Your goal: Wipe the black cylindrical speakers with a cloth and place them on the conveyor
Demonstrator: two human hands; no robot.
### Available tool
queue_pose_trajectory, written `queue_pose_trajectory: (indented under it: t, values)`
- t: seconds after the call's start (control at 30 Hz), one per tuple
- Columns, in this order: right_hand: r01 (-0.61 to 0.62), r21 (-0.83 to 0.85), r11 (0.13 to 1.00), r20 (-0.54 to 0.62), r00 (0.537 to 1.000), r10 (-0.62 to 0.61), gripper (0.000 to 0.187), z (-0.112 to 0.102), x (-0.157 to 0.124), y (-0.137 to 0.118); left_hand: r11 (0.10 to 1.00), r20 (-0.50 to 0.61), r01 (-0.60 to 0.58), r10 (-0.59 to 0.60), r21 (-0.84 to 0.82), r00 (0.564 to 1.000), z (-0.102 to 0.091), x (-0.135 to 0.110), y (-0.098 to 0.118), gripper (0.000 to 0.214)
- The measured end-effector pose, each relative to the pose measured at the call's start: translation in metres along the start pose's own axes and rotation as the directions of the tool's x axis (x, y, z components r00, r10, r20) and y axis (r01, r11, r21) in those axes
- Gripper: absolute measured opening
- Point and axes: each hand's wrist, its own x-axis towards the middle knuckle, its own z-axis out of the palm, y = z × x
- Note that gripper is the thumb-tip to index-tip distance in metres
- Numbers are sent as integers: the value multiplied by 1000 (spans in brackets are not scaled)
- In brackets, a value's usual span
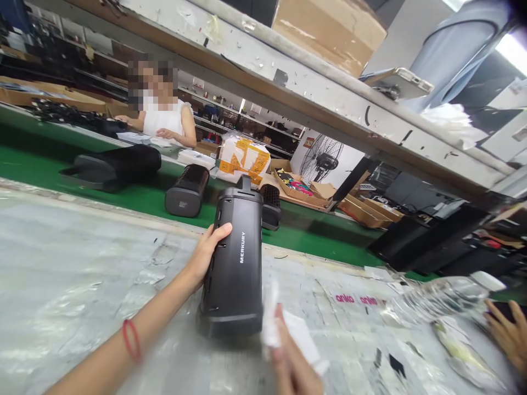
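A tall black speaker-like device (236,263) marked MERKURY stands upright on the plastic-covered worktable (74,274). My left hand (206,252), a red band on its wrist, grips the device's left side, thumb across the front. At the bottom edge, blurred by motion, my right hand (290,359) pinches a white cloth or paper (274,318) just beside the device's lower right corner.
A green conveyor belt (49,170) runs behind the table carrying several similar black devices (187,189). A person in white (162,118) sits across it. Another person's hand (508,334) and a plastic bottle (444,296) are at the right. A shelf (329,104) hangs overhead.
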Motion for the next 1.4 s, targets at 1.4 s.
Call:
queue_pose_trajectory:
  t: [1.4]
  values:
    - [510,-217,832,153,860,-487,39,47,15,-63,998,-33,55,-55,-9,998,10,-7,5,62]
